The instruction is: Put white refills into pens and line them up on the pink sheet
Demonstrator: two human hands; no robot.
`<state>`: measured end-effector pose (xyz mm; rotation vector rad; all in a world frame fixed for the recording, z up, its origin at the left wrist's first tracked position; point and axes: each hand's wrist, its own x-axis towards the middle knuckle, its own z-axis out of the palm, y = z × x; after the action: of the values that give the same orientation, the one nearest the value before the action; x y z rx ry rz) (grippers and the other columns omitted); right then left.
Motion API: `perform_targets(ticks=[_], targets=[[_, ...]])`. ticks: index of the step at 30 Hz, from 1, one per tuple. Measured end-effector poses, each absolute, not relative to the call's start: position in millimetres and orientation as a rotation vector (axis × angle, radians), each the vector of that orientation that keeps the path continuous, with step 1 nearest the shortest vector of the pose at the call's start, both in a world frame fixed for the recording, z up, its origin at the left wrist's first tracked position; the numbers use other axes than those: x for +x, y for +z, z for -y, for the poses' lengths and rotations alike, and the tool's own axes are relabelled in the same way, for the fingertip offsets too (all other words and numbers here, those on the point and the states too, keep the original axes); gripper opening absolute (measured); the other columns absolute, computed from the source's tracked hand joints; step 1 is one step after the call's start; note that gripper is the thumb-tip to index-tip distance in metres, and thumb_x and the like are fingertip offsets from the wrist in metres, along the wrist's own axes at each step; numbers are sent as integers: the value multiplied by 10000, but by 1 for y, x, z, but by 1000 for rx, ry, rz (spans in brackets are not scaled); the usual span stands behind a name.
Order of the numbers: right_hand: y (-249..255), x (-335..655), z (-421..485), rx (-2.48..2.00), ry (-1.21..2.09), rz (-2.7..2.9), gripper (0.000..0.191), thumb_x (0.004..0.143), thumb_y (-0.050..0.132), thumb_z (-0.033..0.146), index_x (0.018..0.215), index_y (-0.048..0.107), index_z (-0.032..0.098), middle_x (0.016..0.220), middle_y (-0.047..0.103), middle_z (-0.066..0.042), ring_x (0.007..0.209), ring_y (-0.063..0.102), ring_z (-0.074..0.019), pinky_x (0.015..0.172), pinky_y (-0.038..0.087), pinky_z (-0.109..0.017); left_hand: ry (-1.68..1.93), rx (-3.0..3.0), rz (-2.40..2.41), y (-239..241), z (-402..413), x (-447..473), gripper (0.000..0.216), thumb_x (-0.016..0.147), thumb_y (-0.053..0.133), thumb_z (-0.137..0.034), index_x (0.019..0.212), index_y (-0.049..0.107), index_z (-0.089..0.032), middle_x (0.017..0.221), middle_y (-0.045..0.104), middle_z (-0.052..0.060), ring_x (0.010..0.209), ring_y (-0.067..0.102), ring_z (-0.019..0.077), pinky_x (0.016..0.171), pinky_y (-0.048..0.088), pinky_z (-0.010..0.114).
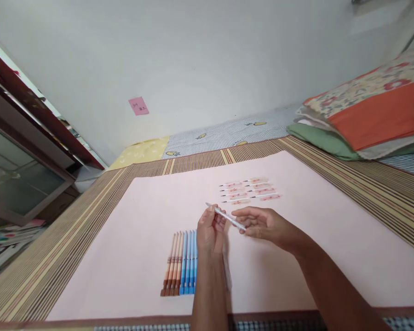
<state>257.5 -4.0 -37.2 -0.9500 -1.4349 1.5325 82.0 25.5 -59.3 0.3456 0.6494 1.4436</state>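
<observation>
A slim white pen is held up slantwise above the pink sheet, its narrow end towards the upper left. My left hand pinches it near that end between thumb and fingers. At the pen's lower right end, my right hand closes thumb and fingers around it, index finger stretched along. Below and left lies a neat row of brown-and-peach pens and blue pens, partly hidden by my left forearm. Beyond my hands lie several thin pen refills in two columns, with pinkish wrappers or labels.
The pink sheet lies on a striped mat. Folded bedding is piled at the right. A pink note sticks to the wall behind. A glass-fronted cabinet stands at the left.
</observation>
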Motion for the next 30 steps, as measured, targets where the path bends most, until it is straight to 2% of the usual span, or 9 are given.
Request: perform_targets(ticks=[6,12,18,21,26,30], targets=[[-40,250,4,-876,1539,1398,397,722,809,374,1070,716,208,908,692,-33,859,621,-165,820,494,-314,1412,316,-604,-61,-25,84,179,719,807,-222,794,707,-95,729,658,51,682,625,108,666,517,205],[-36,250,6,-902,1436,1445,346,759,782,378,1055,711,212,938,681,-39,883,600,-175,818,484,-322,1386,340,-553,-57,-23,87,195,710,812,-215,825,714,-93,753,658,50,677,613,102,679,523,216],[-33,256,7,-834,1576,1499,560,674,848,356,1184,649,232,957,652,-32,909,592,-187,797,496,-318,1398,354,-565,-52,-22,85,249,671,835,-218,858,734,-89,750,664,52,685,632,118,667,528,219],[-36,258,7,-850,1571,1505,589,673,850,337,1210,636,227,983,654,-41,890,588,-173,819,500,-326,1398,351,-583,-53,-23,82,282,663,834,-197,907,745,-87,751,668,46,673,631,106,666,521,200],[-35,258,8,-903,1515,1534,530,696,824,346,1182,657,216,1039,662,-62,892,600,-175,855,506,-358,1399,371,-605,-55,-26,77,313,687,814,-199,967,750,-76,749,675,52,673,626,97,677,508,185],[-32,249,9,-917,1493,1559,431,746,780,358,1137,676,210,1010,669,-55,865,598,-166,801,505,-326,1385,411,-650,-54,-26,72,289,704,804,-223,960,753,-99,762,685,55,688,621,101,678,497,196]])
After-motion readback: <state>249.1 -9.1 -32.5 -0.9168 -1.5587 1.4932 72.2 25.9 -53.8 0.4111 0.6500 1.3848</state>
